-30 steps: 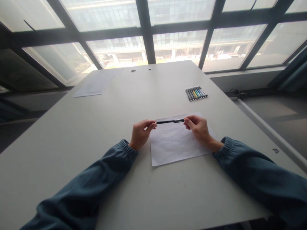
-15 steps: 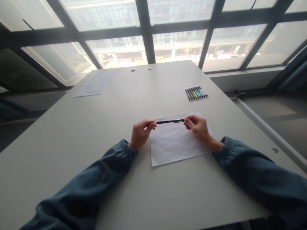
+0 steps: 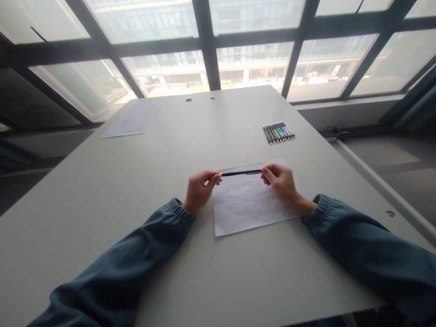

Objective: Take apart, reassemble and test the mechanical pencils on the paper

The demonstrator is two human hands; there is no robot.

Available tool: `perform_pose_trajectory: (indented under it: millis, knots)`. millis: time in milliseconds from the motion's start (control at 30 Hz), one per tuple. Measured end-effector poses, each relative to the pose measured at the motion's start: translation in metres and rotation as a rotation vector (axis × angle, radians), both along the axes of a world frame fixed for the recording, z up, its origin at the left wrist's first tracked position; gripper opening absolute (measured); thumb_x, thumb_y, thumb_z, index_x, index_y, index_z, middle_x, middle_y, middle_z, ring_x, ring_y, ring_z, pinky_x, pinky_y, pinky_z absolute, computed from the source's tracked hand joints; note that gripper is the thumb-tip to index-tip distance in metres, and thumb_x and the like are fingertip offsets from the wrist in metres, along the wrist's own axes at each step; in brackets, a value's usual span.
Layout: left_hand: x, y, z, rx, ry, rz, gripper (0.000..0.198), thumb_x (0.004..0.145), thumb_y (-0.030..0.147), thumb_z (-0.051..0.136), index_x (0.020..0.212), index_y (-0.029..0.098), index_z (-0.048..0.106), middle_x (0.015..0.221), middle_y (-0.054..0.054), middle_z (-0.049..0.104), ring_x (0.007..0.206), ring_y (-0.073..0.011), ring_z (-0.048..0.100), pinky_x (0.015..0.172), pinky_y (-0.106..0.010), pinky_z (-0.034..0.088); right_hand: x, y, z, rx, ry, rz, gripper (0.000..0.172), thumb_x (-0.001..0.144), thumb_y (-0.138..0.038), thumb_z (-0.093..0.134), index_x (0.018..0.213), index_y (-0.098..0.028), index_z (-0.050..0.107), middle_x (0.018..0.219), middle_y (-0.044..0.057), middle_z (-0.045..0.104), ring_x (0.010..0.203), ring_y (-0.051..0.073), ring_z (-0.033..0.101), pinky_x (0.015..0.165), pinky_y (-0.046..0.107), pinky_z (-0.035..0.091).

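A black pen (image 3: 238,172) is held level between my two hands, above a white sheet of paper (image 3: 238,209) with faint marks on it. My left hand (image 3: 201,187) pinches the pen's left end between thumb and fingers. At the other end, where the clip lies, my right hand (image 3: 279,182) pinches it the same way. Both wrists come out of dark blue sleeves. Part of the sheet is covered by my right hand.
Several pens (image 3: 278,132) lie side by side in a row beyond my right hand. More sheets of paper (image 3: 126,122) lie at the far left of the white table (image 3: 102,218). Tall windows (image 3: 255,63) stand behind its far edge.
The pen has turned slightly about its length, so its clip shows differently. Both hands have kept their places and their pinch.
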State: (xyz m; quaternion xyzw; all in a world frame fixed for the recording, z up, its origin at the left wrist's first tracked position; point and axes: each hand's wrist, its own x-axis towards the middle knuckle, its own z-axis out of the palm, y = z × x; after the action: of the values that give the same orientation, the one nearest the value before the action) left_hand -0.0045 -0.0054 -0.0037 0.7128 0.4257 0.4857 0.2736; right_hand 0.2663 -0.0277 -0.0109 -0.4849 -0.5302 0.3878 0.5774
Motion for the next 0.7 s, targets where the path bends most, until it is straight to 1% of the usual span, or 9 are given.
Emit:
perform_pose_trajectory:
  millis: [433,700]
  knots:
    - [0.0023,-0.0035,0.0085,0.030,0.073,0.007,0.033,0.094,0.044,0.063,0.077,0.017,0.073,0.070,-0.004,0.074,0.062,-0.0135,0.067,0.063,-0.024,0.055,-0.0004,-0.0010,0.0012,0.004,-0.016,0.001,0.039,0.084,-0.054,0.071,0.073,-0.017,0.067,0.061,0.002,0.064,0.052,0.012,0.053,0.049,0.025,0.042]
    - [0.0009,-0.0026,0.0052,0.008,0.060,-0.004,0.033,0.094,0.044,0.063,0.078,0.017,0.073,0.070,-0.004,0.073,0.063,-0.0136,0.068,0.061,-0.024,0.054,-0.0004,-0.0013,0.0011,0.006,-0.023,0.003,0.041,0.085,-0.056,0.070,0.072,-0.017,0.067,0.061,0.002,0.063,0.053,0.012,0.053,0.048,0.025,0.041]
